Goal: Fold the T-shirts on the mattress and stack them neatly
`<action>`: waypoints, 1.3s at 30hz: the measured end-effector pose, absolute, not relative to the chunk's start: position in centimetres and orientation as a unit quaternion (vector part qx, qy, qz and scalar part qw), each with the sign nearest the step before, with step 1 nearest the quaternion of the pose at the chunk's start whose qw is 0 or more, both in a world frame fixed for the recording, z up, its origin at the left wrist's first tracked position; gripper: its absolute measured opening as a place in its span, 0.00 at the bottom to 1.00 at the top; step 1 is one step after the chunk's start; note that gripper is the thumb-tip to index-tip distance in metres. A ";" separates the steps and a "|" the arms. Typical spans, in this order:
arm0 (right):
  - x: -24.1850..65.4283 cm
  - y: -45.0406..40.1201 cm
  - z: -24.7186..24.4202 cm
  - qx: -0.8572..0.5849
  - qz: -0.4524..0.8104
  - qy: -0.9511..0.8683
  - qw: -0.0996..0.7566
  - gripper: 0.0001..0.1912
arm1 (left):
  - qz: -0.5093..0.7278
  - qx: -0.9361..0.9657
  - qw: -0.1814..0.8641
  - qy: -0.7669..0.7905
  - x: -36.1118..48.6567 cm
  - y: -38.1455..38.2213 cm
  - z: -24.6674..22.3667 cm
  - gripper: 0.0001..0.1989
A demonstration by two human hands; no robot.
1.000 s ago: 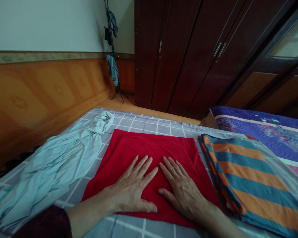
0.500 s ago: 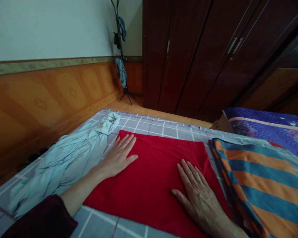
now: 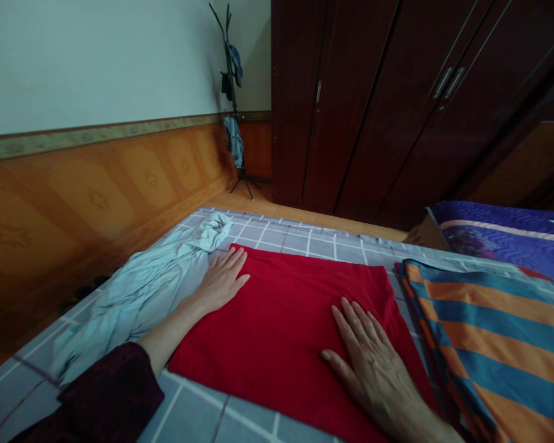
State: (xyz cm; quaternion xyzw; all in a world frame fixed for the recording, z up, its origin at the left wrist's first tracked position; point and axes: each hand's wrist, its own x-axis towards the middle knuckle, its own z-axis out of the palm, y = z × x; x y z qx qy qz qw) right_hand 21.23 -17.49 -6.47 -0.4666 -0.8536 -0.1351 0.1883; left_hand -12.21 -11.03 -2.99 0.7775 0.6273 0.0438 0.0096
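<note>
Two bare hands lie palm down, neither grip pinching anything. The left hand (image 3: pixel 224 282) is flat with its fingers spread, pointing up and to the right, its outer fingers at the cloth's left edge and its forearm angling back to a dark maroon sleeve (image 3: pixel 111 394) at the lower left. The right hand (image 3: pixel 373 369) is also flat and spread, pressing on the near right part of the cloth, with its fingers pointing up and to the left, toward the far edge.

Under both hands, a flat red cloth (image 3: pixel 286 320) lies squarely in front of the person, roughly rectangular and smooth. Its lower right runs out of view, so which side is longer cannot be told. It rests on a grey checked bedsheet (image 3: pixel 198 406).

Just left of the cloth lies a crumpled pale blue garment (image 3: pixel 133 301), touching its edge. Just right lies a folded orange-and-blue striped cloth (image 3: pixel 489 344). Beyond that is a purple quilt (image 3: pixel 503 237). Farther off stand a dark wooden wardrobe (image 3: pixel 373 104) and a coat rack (image 3: pixel 234 104) hung with clothes.
</note>
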 end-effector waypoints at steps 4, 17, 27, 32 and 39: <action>21.2 -17.5 -6.3 -0.470 -0.134 -0.854 0.176 0.35 | 0.017 0.838 0.055 0.543 -10.0 -11.7 -2.2 0.32; 21.1 -17.6 -6.4 -0.478 -0.131 -0.847 0.191 0.34 | -0.031 0.813 0.058 0.579 -6.7 -8.9 -1.2 0.38; 21.1 -17.7 -6.5 -0.486 -0.116 -0.848 0.177 0.34 | 0.086 0.779 -0.063 0.618 -5.5 -9.7 -4.3 0.27; 21.0 -17.6 -6.4 -0.484 -0.130 -0.846 0.183 0.34 | 0.093 0.788 -0.072 0.605 -5.7 -9.8 -4.0 0.25; 21.1 -17.5 -6.3 -0.476 -0.133 -0.848 0.190 0.34 | 0.077 0.792 -0.038 0.605 -6.2 -9.2 -4.5 0.29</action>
